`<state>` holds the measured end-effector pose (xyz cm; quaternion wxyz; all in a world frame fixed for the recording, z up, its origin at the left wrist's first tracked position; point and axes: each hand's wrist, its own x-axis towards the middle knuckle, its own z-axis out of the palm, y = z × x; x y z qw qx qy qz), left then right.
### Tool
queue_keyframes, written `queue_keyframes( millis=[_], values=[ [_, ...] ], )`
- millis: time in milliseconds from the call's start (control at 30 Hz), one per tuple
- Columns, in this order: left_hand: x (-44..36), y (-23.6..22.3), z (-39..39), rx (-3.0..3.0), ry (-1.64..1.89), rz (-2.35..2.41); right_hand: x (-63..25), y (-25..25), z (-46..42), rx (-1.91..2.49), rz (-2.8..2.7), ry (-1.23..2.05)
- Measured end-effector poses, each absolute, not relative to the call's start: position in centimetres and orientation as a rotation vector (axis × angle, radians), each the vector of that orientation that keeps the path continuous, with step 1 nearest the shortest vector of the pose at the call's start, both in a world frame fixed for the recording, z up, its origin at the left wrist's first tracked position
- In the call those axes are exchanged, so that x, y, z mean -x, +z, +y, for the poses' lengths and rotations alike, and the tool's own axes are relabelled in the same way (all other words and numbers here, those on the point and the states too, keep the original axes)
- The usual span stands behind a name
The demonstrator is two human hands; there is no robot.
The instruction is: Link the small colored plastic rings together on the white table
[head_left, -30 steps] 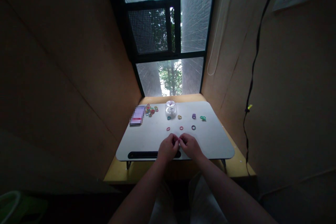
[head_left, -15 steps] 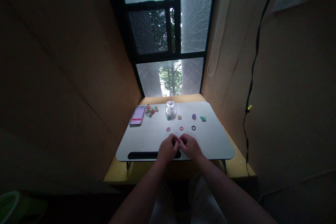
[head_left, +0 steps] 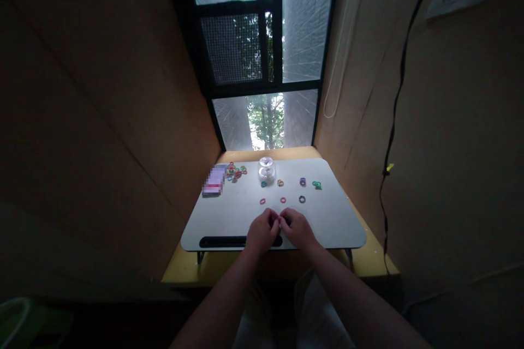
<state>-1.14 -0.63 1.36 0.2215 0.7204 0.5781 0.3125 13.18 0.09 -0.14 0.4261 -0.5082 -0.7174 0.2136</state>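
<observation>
My left hand (head_left: pixel 263 229) and my right hand (head_left: pixel 295 227) meet over the front of a white lap table (head_left: pixel 229 218), fingertips pinched together. Whatever is between them is too small and hidden to make out. Just beyond my fingers lie a pink ring-shaped band (head_left: pixel 262 202), a red band (head_left: pixel 283 200) and a dark band (head_left: pixel 302 199). Farther back sit a teal band (head_left: pixel 263 184), yellowish bands (head_left: pixel 280 182), purple bands (head_left: pixel 302 181) and green bands (head_left: pixel 316 185). A mixed pile of coloured bands (head_left: pixel 235 173) rests at the back left.
A clear round container (head_left: pixel 267 170) stands at the back of the table. To the left is a blurred-out pale box or phone (head_left: pixel 214 180). A black slot (head_left: pixel 223 241) runs along the front edge. Behind is a window (head_left: pixel 266 120); a black cable (head_left: pixel 393 114) hangs on the right wall.
</observation>
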Motion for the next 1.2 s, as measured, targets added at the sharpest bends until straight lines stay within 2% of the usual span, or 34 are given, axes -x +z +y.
queue_keyframes(
  millis=[1200],
  values=[
    [1.27, 0.94, -0.5, -2.009, 0.894, 1.567, -13.16, -0.13, 0.05, 1.288, -1.815, 0.52]
  ],
)
